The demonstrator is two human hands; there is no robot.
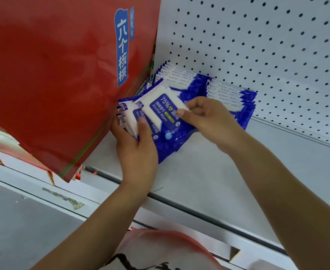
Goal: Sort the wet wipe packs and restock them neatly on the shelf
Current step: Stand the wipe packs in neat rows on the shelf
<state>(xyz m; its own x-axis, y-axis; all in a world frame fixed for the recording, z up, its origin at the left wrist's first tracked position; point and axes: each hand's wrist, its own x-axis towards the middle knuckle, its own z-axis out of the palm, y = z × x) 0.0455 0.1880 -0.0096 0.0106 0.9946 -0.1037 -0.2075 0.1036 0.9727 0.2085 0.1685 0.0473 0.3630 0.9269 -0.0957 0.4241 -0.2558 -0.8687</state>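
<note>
Blue and white alcohol wipe packs lie on a grey metal shelf. My left hand grips a fanned bunch of packs from below, thumb on top. My right hand pinches the edge of the top pack of that bunch between thumb and fingers. Behind my hands, two rows of packs stand against the pegboard: a left stack and a right stack. Part of the held bunch is hidden under my hands.
A large red gift box with a blue label leans on the left, touching the bunch. The white pegboard back wall rises behind. Bare shelf surface lies to the right and front. The shelf's front rail runs diagonally below my forearms.
</note>
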